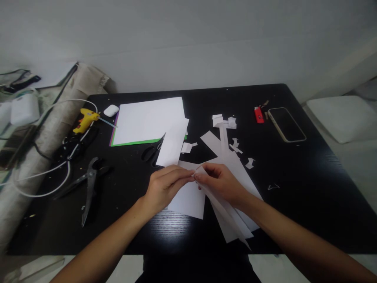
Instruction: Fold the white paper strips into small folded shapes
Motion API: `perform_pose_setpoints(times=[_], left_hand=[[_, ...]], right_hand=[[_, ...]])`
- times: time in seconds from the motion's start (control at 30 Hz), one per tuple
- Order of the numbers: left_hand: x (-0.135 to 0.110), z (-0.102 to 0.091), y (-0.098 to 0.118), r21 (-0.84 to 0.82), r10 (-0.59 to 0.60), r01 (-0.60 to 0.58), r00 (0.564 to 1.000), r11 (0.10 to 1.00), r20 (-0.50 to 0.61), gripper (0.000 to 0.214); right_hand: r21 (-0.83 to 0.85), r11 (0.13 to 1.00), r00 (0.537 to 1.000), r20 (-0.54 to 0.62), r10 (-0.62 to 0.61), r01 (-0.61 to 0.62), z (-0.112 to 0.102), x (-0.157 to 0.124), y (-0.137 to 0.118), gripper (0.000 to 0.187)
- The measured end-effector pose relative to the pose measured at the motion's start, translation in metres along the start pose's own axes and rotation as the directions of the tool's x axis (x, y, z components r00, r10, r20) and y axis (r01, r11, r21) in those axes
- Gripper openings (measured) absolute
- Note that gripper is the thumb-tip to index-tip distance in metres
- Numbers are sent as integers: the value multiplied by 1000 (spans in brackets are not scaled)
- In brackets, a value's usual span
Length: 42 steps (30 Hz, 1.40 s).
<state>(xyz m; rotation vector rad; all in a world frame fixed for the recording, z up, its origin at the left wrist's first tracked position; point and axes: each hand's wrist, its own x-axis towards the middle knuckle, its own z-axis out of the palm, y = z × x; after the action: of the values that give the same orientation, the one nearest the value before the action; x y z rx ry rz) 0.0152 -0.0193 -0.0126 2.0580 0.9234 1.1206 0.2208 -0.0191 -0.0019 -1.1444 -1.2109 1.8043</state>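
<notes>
We judge uneven pulling could tear the paper [218, 203], pinched by left hand [165, 185] and right hand [223, 184] and trailing below the latter.

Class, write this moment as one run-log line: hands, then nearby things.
left hand: pinching far end of paper | right hand: gripping same paper | left side: pliers, glue gun | right side: lighter, phone

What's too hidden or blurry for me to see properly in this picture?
In the head view:
Pinched edge of the held paper: covered by the left hand and right hand.
Part of the black scissors: under a white paper strip.
Where the white cable leads: cut off by the picture's left edge.
Black thing below the yellow glue gun: too dark and blurred.
</notes>
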Motion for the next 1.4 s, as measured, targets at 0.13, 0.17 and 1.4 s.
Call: perform_pose_setpoints(times=[0.13,0.17,1.4], left_hand=[[0,1,-1,8,18,-18,1000,1000,-11,19],[0,1,-1,9,19,-19,1000,1000,-15,19],[2,0,6,-28,25,-26,999,999,-29,20]], right_hand=[[-5,1000,1000,-8,-5,5,0,0,2,26],[-1,1000,1000,-10,-4,4,0,0,2,26],[15,994,994,-37,-107,107,0,-2,4,20]])
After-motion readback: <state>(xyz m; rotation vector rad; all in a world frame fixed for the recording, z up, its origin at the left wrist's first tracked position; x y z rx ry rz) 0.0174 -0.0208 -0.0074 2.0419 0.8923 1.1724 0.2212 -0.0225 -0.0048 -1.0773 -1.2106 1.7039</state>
